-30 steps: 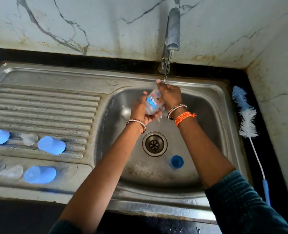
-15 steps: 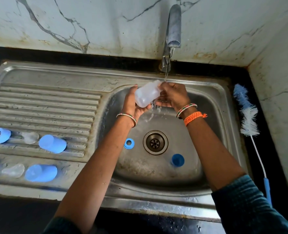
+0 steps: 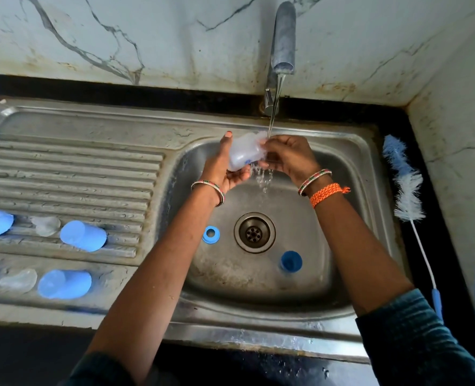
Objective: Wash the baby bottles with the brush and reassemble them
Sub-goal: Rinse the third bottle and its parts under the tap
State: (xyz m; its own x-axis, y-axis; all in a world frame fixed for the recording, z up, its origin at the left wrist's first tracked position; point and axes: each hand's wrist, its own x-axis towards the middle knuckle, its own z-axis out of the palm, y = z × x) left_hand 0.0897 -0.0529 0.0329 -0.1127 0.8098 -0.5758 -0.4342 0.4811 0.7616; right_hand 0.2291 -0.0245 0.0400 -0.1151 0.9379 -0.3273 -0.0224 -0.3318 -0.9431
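Translucent bottle (image 3: 246, 153) lies tilted under the tap (image 3: 282, 40) stream, I see my left hand (image 3: 225, 168) gripping it, right hand (image 3: 287, 157) pinching its mouth (brush (image 3: 404, 185) right of sink (image 3: 369, 151)).

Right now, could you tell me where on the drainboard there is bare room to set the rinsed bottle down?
The ribbed drainboard is bare between its far rim and the row of blue caps. The near left strip is crowded with caps and clear teats. The basin floor holds a blue ring and cup.
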